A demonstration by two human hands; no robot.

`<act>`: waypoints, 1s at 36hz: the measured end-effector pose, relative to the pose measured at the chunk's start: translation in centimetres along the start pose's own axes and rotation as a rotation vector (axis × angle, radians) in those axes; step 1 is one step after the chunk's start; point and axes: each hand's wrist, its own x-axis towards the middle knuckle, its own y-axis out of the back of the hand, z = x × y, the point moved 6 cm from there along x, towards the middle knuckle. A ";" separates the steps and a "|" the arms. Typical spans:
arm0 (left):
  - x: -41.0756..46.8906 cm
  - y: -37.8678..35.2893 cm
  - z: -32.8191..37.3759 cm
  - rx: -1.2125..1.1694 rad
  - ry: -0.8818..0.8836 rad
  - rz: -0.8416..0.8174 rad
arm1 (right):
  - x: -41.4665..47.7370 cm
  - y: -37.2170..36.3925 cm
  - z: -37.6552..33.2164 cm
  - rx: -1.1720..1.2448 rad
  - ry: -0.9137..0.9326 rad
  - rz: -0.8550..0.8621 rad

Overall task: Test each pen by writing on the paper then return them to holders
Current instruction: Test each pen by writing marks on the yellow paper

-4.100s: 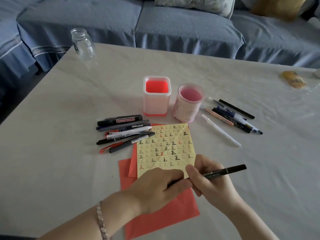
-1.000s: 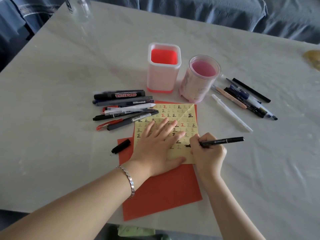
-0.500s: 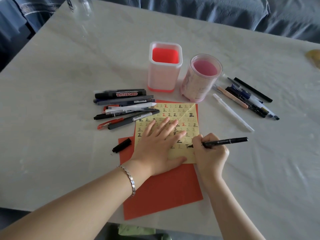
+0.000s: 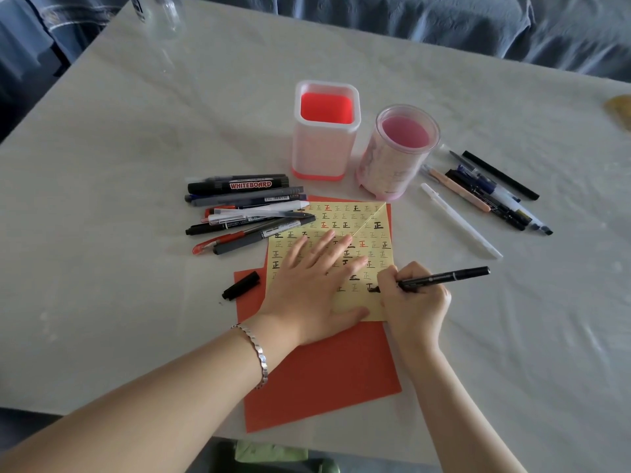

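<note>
Nearest, on the pale table (image 4: 136, 131), a red sheet (image 4: 324, 370) lying partly beneath a yellow paper (image 4: 341, 216) gridded with small written characters. Left hand (image 4: 307, 285), bracelet (image 4: 254, 353) at the wrist, flat and fully spread, fingers straight, pressing the yellow paper down. Right hand (image 4: 415, 302) curled in a writing grip round a black pen (image 4: 444, 277), tip touching the paper's lower right area at a black mark, barrel pointing right. Loose black cap (image 4: 240, 285) across the red sheet's left edge. Farther out, left: a pile of pens (image 4: 246, 213), a marker labelled WHITEBOARD (image 4: 239, 185) at its far side, some tips overlapping the paper. Right: a white pen (image 4: 461, 221) lying alone, then a second cluster of pens (image 4: 491, 196). Beyond the paper, side by side and upright, a square holder (image 4: 326, 155) and a round holder (image 4: 392, 165). At the far edge, a glass jar (image 4: 164, 15) and a blue sofa (image 4: 444, 22).
</note>
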 end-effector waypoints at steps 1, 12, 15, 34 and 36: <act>0.0 0.0 0.0 0.001 -0.002 0.003 | 0.0 0.0 0.0 0.004 -0.001 -0.001; 0.0 -0.2 -0.1 0.005 -0.002 -0.016 | 0.0 0.4 0.4 -0.045 0.003 0.070; 0.0 -0.3 -0.1 0.002 -0.002 -0.015 | 0.0 0.7 0.3 0.000 -0.027 0.098; -2.6 2.1 -1.4 -0.090 -0.066 0.293 | -1.3 4.2 1.2 0.171 -0.162 -0.085; -3.6 3.3 -2.5 -0.036 -0.044 0.386 | -1.5 4.3 1.0 0.199 -0.172 -0.122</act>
